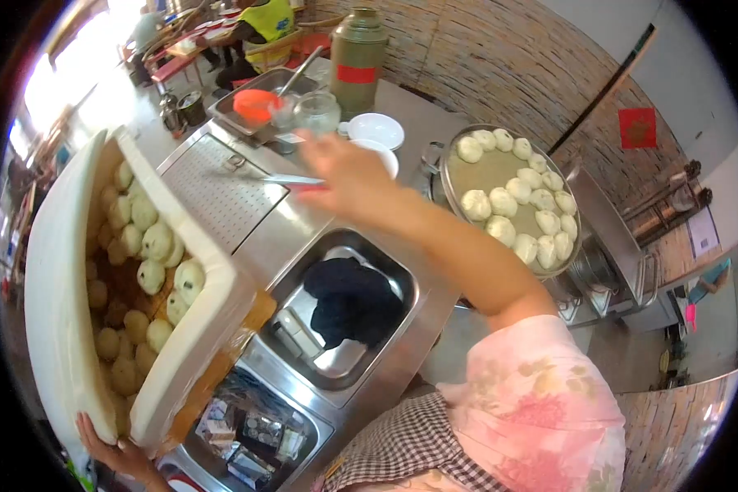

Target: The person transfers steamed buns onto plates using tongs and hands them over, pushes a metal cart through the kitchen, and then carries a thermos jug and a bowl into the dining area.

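Observation:
My left hand [115, 455] grips the near lower edge of a white foam box [189, 238], fingers over its wall. The box is tilted and holds many pale round buns [143, 213], some with dark spots on top. My right hand [344, 168] is blurred, stretched out over the steel counter. Between its thumb and fingers is a slim metal utensil [283, 179] with a red part, its far end smeared by motion. To the right of my right arm, a large round steamer tray [488, 180] carries more buns in curved rows.
A sink [410, 303] holds a dark cloth [353, 303]; a second basin [316, 426] holds packets. Behind my right hand stand white bowls [375, 129], a glass jar [317, 113], a green thermos [358, 61] and a steel pan [221, 107]. A person in a yellow vest [269, 20] sits farther back.

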{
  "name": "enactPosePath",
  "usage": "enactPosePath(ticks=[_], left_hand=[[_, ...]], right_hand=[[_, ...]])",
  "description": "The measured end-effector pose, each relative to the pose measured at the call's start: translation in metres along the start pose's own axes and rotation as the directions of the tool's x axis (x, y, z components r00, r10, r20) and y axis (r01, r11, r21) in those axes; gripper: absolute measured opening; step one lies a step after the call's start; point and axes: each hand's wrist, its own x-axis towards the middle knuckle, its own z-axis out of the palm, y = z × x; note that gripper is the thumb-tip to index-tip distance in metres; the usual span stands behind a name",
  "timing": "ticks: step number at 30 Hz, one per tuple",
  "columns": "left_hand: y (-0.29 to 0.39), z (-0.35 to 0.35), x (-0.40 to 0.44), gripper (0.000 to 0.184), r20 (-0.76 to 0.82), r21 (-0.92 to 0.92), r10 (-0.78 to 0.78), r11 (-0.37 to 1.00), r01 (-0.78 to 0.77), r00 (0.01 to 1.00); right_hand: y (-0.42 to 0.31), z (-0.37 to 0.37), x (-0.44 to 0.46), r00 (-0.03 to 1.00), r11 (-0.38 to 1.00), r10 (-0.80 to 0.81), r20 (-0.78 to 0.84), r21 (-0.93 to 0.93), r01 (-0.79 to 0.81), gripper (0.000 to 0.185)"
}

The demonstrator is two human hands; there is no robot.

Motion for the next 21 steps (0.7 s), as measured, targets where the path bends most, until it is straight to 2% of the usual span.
enactPosePath(ticks=[1, 2, 3, 4, 5, 7, 8, 9, 12, 17, 21], left_hand=[[-0.002, 0.003, -0.002, 0.054, 0.007, 0.084, 0.006, 0.996, -0.006, 1.0], [-0.004, 0.004, -0.002, 0.049, 0.002, 0.075, 0.0, 0.997, 0.0, 1.0], [-0.006, 0.006, -0.003, 0.048, -0.002, 0.067, -0.008, 0.998, 0.008, 1.0], [-0.01, 0.008, -0.007, 0.049, -0.007, 0.057, -0.017, 0.998, 0.017, 1.0], [-0.015, 0.007, -0.009, 0.048, 0.043, 0.085, -0.05, 0.995, 0.046, 0.998], [0.023, 0.001, 0.011, 0.05, -0.032, 0.103, -0.006, 0.995, 0.01, 0.999], [0.039, 0.0, 0.02, 0.056, -0.07, 0.115, 0.015, 0.993, -0.007, 0.997], [0.026, 0.003, 0.015, 0.058, -0.093, 0.112, 0.056, 0.993, -0.046, 0.994], [0.031, 0.004, 0.017, 0.063, -0.071, 0.191, 0.006, 0.982, 0.008, 0.997], [0.027, 0.004, 0.011, 0.071, 0.039, 0.163, -0.136, 0.978, 0.128, 0.99], [0.042, -0.002, 0.019, 0.07, 0.07, 0.244, -0.101, 0.967, 0.081, 0.992]], right_hand=[[0.038, -0.007, -0.018, 0.994, 0.996, 0.094, -0.049, 0.011, -0.094, 0.073], [0.088, -0.007, -0.036, 0.95, 0.95, 0.312, -0.017, 0.042, -0.311, 0.07], [0.132, -0.013, -0.056, 0.915, 0.916, 0.399, -0.063, -0.021, -0.401, 0.068], [0.17, -0.022, -0.075, 0.829, 0.83, 0.556, -0.066, -0.008, -0.557, 0.065], [0.203, -0.036, -0.097, 0.769, 0.772, 0.635, -0.074, 0.036, -0.634, 0.065], [0.284, -0.044, -0.142, 0.611, 0.614, 0.763, -0.209, -0.058, -0.787, 0.066], [0.311, -0.054, -0.161, 0.529, 0.524, 0.82, -0.219, -0.085, -0.847, 0.065], [0.334, -0.062, -0.176, 0.442, 0.428, 0.867, -0.23, -0.11, -0.897, 0.065], [0.386, -0.077, -0.2, 0.205, 0.18, 0.948, -0.243, -0.124, -0.976, 0.063], [0.434, -0.081, -0.207, 0.195, 0.163, 0.957, -0.214, -0.16, -0.974, 0.057], [0.452, -0.075, -0.201, 0.225, 0.184, 0.958, -0.177, -0.22, -0.958, 0.052]])
